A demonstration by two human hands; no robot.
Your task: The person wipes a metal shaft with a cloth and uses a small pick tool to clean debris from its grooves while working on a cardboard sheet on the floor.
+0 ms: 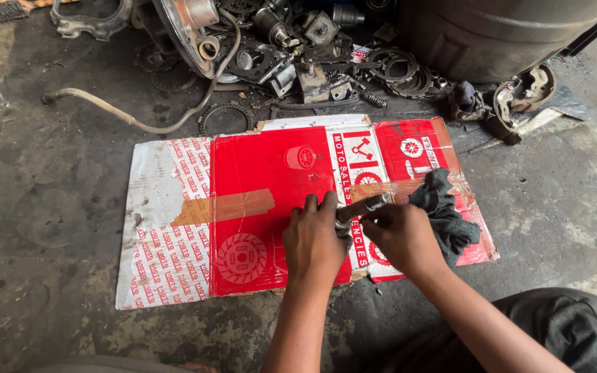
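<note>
From up here I see the big dark drum at the top, then the flattened red and white cardboard sheet spread on the stained concrete floor, then the heap of greasy metal parts behind it.

Over the sheet, my left hand has its grip closed around the lower end of a short metal shaft. My right hand pinches the shaft's upper part, with a dark rag bunched just beside it and partly under the fingers.

My worry: the shaft looks oily, so it could slip from either grip and roll off the cardboard into floor grit. The rag could also snag on an edge of the shaft.
</note>
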